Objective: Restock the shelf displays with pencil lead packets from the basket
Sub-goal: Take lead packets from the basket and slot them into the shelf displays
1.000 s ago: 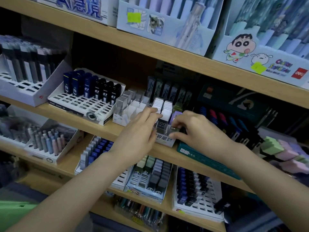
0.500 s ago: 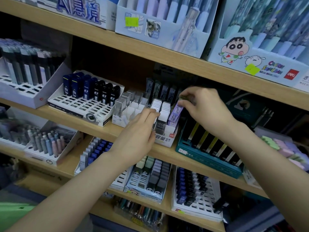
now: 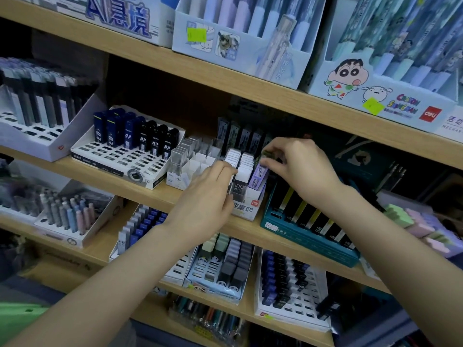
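Hands both up at the middle shelf (image 3: pixel 140 189): the right hand (image 3: pixel 298 166) pinches the top of a purple lead packet (image 3: pixel 260 175), sitting tilted in the right slot of the white display box (image 3: pixel 246 209). The left hand (image 3: pixel 208 204) lies loose, fingers straight against the white-capped packets (image 3: pixel 238 166).

Teal tray (image 3: pixel 298 234) right of white display box (image 3: pixel 246 209)

A stationery shop: wooden shelves (image 3: pixel 155 194) carry display trays of lead packets (image 3: pixel 136 139), pen boxes (image 3: pixel 240 43) and price stickers (image 3: pixel 196 35).
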